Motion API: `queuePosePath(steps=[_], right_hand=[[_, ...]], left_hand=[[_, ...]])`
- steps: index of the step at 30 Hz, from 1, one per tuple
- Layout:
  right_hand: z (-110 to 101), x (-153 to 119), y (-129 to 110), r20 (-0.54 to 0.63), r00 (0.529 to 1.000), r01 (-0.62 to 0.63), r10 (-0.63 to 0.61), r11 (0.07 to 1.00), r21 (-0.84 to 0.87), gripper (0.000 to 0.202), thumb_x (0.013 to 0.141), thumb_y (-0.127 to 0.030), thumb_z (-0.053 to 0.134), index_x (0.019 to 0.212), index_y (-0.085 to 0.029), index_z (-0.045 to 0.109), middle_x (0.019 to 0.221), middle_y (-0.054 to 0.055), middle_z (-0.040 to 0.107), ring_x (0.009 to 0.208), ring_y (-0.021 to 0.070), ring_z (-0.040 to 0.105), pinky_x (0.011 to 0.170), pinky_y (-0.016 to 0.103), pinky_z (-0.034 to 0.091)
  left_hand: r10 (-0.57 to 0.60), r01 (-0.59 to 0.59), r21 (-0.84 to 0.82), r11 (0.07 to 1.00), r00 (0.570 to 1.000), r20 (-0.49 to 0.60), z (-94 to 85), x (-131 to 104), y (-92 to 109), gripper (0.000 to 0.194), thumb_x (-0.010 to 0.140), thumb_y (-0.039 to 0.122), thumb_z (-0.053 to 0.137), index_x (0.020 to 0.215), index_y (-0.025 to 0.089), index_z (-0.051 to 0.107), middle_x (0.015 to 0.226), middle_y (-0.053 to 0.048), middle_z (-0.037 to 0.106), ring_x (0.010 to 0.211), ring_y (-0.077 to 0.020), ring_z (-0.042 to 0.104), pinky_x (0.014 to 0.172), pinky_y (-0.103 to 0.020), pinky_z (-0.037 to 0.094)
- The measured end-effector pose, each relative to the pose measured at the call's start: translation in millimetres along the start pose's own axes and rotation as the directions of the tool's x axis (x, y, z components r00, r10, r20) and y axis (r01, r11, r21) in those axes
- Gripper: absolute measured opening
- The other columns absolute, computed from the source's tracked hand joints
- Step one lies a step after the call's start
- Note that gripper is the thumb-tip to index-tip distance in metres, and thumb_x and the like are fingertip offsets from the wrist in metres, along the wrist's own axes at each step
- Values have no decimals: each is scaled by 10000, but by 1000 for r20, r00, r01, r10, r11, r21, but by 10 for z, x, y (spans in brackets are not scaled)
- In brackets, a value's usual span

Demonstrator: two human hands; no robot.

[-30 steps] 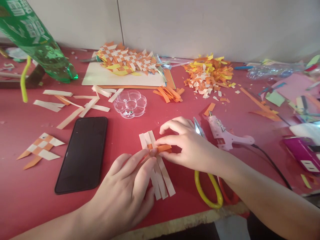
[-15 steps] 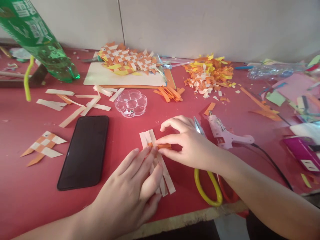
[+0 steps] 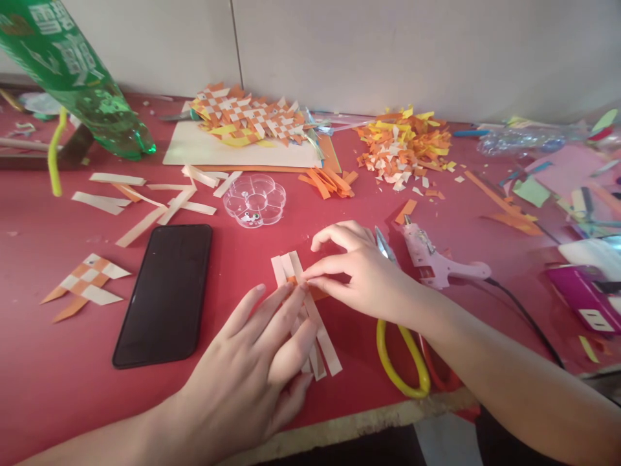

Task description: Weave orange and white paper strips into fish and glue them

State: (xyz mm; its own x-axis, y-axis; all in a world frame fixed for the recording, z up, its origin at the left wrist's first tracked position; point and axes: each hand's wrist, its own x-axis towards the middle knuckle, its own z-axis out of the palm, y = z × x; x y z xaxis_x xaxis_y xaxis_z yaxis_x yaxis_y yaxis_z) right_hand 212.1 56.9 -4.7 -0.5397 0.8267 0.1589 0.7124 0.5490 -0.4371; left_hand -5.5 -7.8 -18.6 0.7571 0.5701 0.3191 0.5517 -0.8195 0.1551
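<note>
Pale paper strips (image 3: 324, 340) lie side by side on the red table, crossed near their upper part by an orange paper strip (image 3: 318, 294). My left hand (image 3: 257, 359) lies over them, fingers stretched out and fingertips pressing on the crossing. From the right, my right hand (image 3: 361, 275) pinches the orange strip between thumb and index finger, its other fingers curved above. Both hands cover much of the crossing. Beside my right forearm lie scissors (image 3: 402, 362) with yellow and red handles, partly hidden beneath it.
A black phone (image 3: 165, 294) and a woven paper fish (image 3: 87, 281) lie at left. Behind are a clear flower-shaped tray (image 3: 255, 200), orange strips (image 3: 330, 182), paper scraps (image 3: 405, 145) and a green bottle (image 3: 92, 90). A corded glue gun (image 3: 431, 255) rests at right.
My right hand has shifted slightly, its thumb and index fingertips drawing closer together at the orange strip, which now bends downward. My left hand stays nearly in place.
</note>
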Motion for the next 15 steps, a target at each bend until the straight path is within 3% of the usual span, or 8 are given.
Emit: queuePosePath(steps=[10,15], right_hand=[[-18,-3,9,39,998,-45,44,999,29,193,880,-195,628,889,-322,773,1070,44,585,1092,222,478,961,428,374],[-34,-33,20,36,999,-23,24,1000,-7,270,886,-139,585,925,-335,767,1087,47,570,1111,223,464,968,428,372]], left_hand=[[-24,23,24,999,999,23,19,-18,-6,502,883,333,503,1308,66,486,1421,-204,523,1275,-341,526,1039,-483,278],[-29,29,14,999,999,36,19,-10,-31,480,891,359,498,1306,118,517,1430,-160,531,1260,-323,535,1054,-490,250]])
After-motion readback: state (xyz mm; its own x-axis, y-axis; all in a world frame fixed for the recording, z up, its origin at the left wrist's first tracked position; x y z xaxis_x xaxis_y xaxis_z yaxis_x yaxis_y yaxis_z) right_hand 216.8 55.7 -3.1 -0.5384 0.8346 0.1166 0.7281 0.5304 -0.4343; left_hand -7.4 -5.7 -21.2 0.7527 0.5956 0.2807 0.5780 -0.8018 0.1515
